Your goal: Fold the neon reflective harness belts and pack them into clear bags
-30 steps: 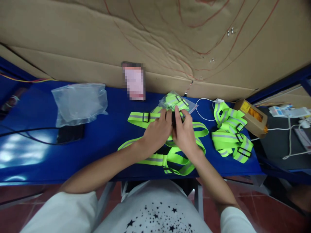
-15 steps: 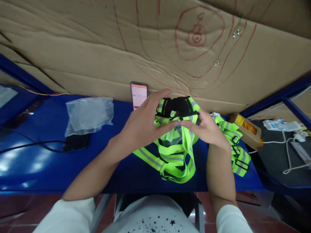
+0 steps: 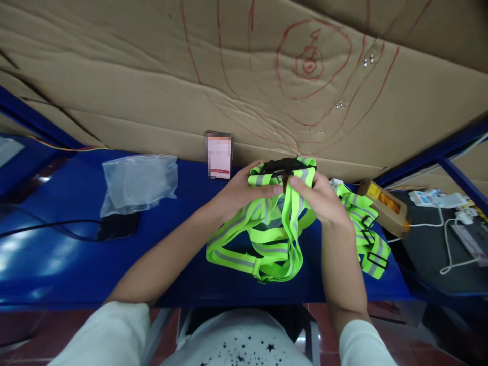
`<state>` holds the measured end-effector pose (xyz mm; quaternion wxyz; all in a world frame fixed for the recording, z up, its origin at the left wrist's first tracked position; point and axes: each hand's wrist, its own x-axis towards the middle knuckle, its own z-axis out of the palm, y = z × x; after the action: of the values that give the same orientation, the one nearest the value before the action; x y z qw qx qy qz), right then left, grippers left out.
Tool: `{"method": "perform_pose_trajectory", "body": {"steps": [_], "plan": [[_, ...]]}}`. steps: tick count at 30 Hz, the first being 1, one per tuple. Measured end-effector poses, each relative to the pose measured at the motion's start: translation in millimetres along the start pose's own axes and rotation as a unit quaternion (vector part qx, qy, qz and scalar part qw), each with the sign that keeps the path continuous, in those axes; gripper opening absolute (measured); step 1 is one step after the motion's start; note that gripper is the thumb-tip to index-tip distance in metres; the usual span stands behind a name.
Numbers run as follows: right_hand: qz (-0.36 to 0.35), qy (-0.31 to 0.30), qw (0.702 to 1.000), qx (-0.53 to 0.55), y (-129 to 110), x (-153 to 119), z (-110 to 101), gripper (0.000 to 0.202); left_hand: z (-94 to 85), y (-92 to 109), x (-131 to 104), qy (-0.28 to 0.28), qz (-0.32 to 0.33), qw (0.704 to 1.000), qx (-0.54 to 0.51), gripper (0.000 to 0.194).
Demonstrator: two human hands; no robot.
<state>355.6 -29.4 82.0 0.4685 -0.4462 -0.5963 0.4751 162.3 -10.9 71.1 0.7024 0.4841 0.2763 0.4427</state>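
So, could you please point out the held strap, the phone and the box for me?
Held strap (image 3: 293,218): head view, on a hanging length of its band.
Phone (image 3: 220,156): head view, on its screen.
Box (image 3: 384,213): head view, on its cardboard side.

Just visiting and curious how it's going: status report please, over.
Left grip and right grip: both on the green reflective straps. Loops draping toward the blue table. Nothing visibly in the way; plastic bag lies off left.
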Motion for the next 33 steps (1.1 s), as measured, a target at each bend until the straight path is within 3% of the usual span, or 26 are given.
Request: {"method": "perform_pose_trajectory", "body": {"steps": [4,6,9,12,16,20,25,29,33], "plan": [[0.035,-0.045,0.997,0.052,-6,-2,-2,0.034,-2.2,3,-1,-0.088,-0.049,0.993,-0.069,0.043],[0.023,-0.055,0.997,0.051,-7,-3,-4,0.034,-6.2,3,-1,-0.137,-0.072,0.985,-0.079,0.043],[-0.015,-0.034,0.999,0.012,-4,-4,-8,0.035,-9.8,2,-2,-0.160,-0.078,0.983,-0.050,0.046],[-0.039,0.002,0.999,-0.034,3,-5,-10,0.035,-4.8,2,-6,-0.124,-0.073,0.989,0.028,0.048],[-0.103,-0.013,0.991,-0.087,7,-2,-5,0.033,8.5,2,-13,-0.034,-0.036,0.997,0.063,0.059],[-0.124,-0.069,0.984,-0.111,1,-1,2,0.035,12.0,5,-17,-0.035,-0.005,0.998,0.045,0.060],[-0.099,-0.113,0.988,-0.038,3,-6,5,0.030,7.8,5,-17,-0.024,0.037,0.991,0.127,0.044],[-0.081,-0.050,0.995,0.006,11,-5,13,0.034,6.1,-2,-10,-0.021,0.077,0.985,0.151,0.048],[-0.124,-0.027,0.988,-0.091,8,-5,16,0.038,2.9,-7,-4,-0.017,0.159,0.969,0.189,0.044]]}}
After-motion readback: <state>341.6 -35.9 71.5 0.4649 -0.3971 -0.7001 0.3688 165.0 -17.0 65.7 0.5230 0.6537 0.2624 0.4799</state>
